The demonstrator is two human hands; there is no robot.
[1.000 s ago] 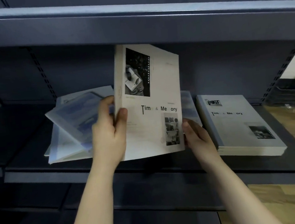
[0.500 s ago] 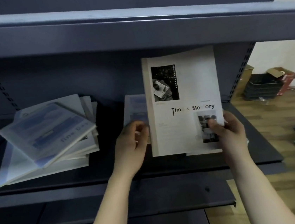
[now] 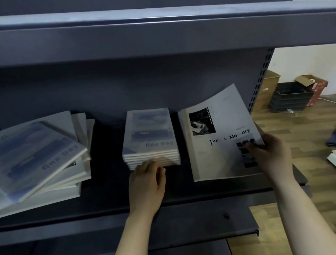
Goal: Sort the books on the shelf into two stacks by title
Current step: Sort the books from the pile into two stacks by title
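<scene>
1. Now your right hand [image 3: 270, 155] pinches the lower right corner of the pale softcover Time & Memory book [image 3: 217, 142], thumb on the cover. The book leans back, low over the right end of the dark grey metal shelf [image 3: 107, 188], its top edge curling upward.
2. Your left hand [image 3: 146, 183] holds nothing. Its loosely bent fingers rest at the front of the neat stack of blue-and-white fine Day books [image 3: 149, 137], mid-shelf, just beside the held book.
3. To set it down well, lower the spine side first and let the cover flatten. Square the corners before letting go, since a one-corner pinch lets soft pages sag and slide.
4. Keep a gap between it and the fine Day stack, so the titles stay apart.
5. An untidy, fanned pile of pale books [image 3: 31, 164] lies at the left end, with a fine Day copy on top. It is likely still to be sorted.
6. Half a second ago the book stood upright with your left hand at its left edge. It has since tipped back and dropped, and your left hand has moved to the fine Day stack. A second ago a Time & Memory stack showed at the right end; the held book now hides it.
</scene>
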